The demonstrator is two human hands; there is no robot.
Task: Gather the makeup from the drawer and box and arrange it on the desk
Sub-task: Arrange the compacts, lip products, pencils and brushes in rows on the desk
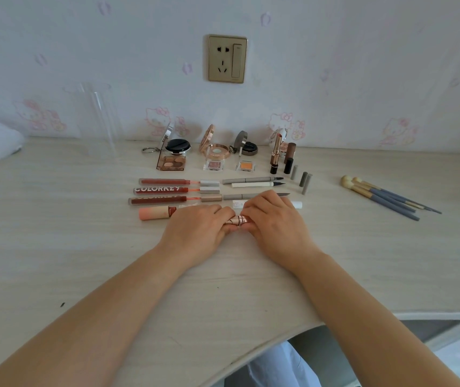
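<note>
At nine o'clock of the hands lies a peach-pink tube (pixel 155 213), smooth and round. Above it, three lip glosses (pixel 164 190) lie in parallel rows, clear stiff plastic with dark red fill and silver caps. The left hand (pixel 195 233) curls its fingers round one end of a small rose-gold lipstick (pixel 237 220); the right hand (pixel 275 229) pinches the other end, so both grip it just above the counter (pixel 55 247), near the middle of the layout.

The lipstick looks like a light, rigid, glossy metal-finished cylinder, likely slippery and quick to roll; I would judge the safest hold to be across its barrel on either side of the seam, not on the cap alone.

At twelve o'clock, open compacts (pixel 177 146) and small square pans (pixel 214 164) stand by the wall; their hinged lids and pressed powder seem fragile. Thin grey pencils (pixel 251 180) lie beside the glosses. At one o'clock an upright gold lipstick (pixel 276 152) could tip easily. At three o'clock, well apart, four soft-tipped brushes (pixel 385 198) with slim blue handles fan out.
</note>
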